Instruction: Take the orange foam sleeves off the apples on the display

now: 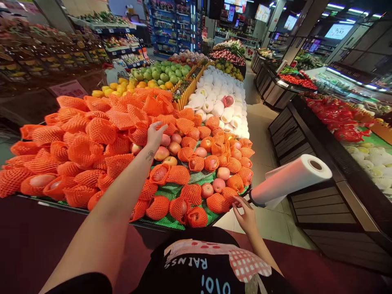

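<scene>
My left hand (155,134) reaches over the fruit display with its fingers apart and nothing visible in them. Close to its fingertips lie bare red-yellow apples (175,138) and an orange foam-net sleeve (139,136). At the front right corner, my right hand (246,213) is open, its fingers curved and a gap showing between thumb and forefinger. Its fingertips are beside a net-sleeved apple (229,194); I cannot tell whether they touch it. Under the thinned-out apples a green mat (168,221) shows through.
A roll of clear plastic bags (290,179) juts out at the display's right corner. White-wrapped fruit (218,108), green fruit (162,72) and yellow fruit (113,87) lie farther back. A tiled aisle (260,141) separates this display from a dark produce stand (309,163) on the right.
</scene>
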The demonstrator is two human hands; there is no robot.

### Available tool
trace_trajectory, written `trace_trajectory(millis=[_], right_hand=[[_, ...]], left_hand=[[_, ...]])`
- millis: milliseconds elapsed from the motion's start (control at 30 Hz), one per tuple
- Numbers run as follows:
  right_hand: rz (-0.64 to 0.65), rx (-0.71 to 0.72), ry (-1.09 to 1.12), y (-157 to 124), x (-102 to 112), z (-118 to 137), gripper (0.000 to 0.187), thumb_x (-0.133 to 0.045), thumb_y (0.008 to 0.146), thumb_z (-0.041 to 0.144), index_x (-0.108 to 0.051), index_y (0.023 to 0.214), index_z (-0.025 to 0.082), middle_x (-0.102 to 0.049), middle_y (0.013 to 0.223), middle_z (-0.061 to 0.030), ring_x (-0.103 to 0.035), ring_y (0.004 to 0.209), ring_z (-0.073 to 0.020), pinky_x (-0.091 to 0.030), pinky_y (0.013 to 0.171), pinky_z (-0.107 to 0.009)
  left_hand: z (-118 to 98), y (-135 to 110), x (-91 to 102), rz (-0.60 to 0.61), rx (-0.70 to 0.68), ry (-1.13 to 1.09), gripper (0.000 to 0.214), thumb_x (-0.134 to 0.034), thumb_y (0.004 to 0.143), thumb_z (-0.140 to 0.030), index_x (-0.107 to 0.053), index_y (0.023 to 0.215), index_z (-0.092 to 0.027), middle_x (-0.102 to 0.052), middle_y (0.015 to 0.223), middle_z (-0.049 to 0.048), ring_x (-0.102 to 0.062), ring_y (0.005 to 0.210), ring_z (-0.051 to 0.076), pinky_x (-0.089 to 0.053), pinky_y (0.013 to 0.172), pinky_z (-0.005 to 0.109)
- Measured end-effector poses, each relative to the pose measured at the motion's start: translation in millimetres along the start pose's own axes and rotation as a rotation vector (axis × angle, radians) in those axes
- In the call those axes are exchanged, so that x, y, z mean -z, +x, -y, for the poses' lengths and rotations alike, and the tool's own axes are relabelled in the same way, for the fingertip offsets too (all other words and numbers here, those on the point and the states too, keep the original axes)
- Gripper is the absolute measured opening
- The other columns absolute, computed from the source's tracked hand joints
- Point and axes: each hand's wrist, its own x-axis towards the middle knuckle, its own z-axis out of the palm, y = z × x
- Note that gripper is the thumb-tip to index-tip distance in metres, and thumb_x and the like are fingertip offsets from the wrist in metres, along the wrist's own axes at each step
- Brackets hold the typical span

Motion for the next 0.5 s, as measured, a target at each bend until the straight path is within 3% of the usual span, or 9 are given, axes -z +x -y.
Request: trace_trajectory(millis=[67,133,233,367,500], right_hand=[[0.032,-0.007,0.042,0,-3,7,0.029,-0.057,0.093,0.03,-0.066,0.12,0.024,-0.071,0.111,-0.01,-0.067,0.089,-0.024,-0.054,0.083,-0.043],[0.062,-0.056,0.148,1,-9,16,0.025,-0.059,0.093,0.033,-0.069,0.114,0.024,-0.072,0.106,-0.009,-0.067,0.09,-0.0242,-0.053,0.082,-0.041],[0.106,-0.267,0.43,3,-24,31,0.026,-0.065,0.089,0.045,-0.072,0.102,0.023,-0.072,0.103,-0.0093,-0.067,0.09,-0.0244,-0.054,0.08,-0.04],[0.219,-0.573,0.871,7,-46,45,0.05,-0.054,0.087,0.065,-0.069,0.105,0.022,-0.073,0.111,-0.0125,-0.069,0.094,-0.0269,-0.056,0.081,-0.043],[0.362,-0.675,0.961,3,-55,53,0.067,-0.031,0.088,0.076,-0.067,0.106,0.022,-0.074,0.105,-0.0137,-0.069,0.095,-0.0296,-0.056,0.075,-0.045]], left_hand=[[-17,-25,2.6,-0.01,-0.025,-0.065,0.042,-0.076,0.082,-0.045,-0.069,0.106,-0.011,-0.067,0.122,0.0073,-0.055,0.117,0.017,-0.041,0.114,0.044],[-36,-64,3.0,0.053,-0.112,-0.106,0.045,-0.077,0.079,-0.05,-0.072,0.104,-0.013,-0.068,0.121,0.0063,-0.058,0.116,0.018,-0.043,0.112,0.041],[-56,-140,-3.4,0.151,-0.091,-0.173,0.037,-0.079,0.075,-0.051,-0.075,0.088,-0.017,-0.073,0.097,0.0048,-0.064,0.103,0.019,-0.05,0.102,0.039],[-58,-239,-21.5,0.411,0.205,-0.321,0.033,-0.084,0.067,-0.05,-0.073,0.066,-0.02,-0.072,0.079,0.0041,-0.065,0.08,0.019,-0.054,0.082,0.035],[-38,-300,-36.4,0.703,0.493,-0.429,0.039,-0.087,0.063,-0.053,-0.072,0.063,-0.017,-0.069,0.071,0.0042,-0.062,0.069,0.016,-0.051,0.071,0.03]])
